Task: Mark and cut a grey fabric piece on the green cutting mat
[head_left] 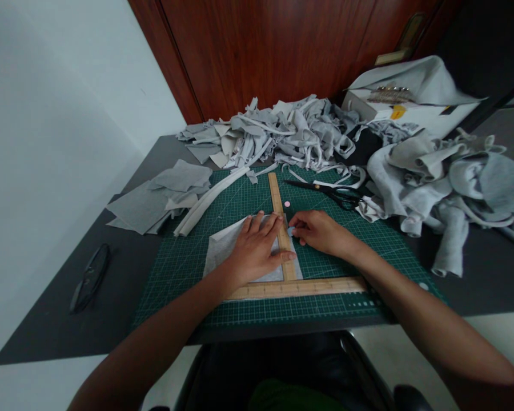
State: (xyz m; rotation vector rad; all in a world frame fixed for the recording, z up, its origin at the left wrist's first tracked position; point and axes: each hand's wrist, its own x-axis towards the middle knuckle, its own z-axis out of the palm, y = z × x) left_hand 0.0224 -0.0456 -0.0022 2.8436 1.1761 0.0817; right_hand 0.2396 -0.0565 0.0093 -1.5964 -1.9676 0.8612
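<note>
Firmly pin that ruler [275, 194] to the cloth [221, 252] with the left hand [259, 246], fingers spread, while the right hand [319, 230], pinching a blue chip [290, 231], hugs its edge.

The scene was lit softly and dimly, with the wall [64, 97] at left rendered palest and the upper right corner left in darkness. Outer areas were stretched by wide-angle distortion; the ruler's [325, 286] fine markings were blurred.

A dark green garment [293, 398] shows below the bare left hand [257, 251] and right hand [319, 231]
</note>
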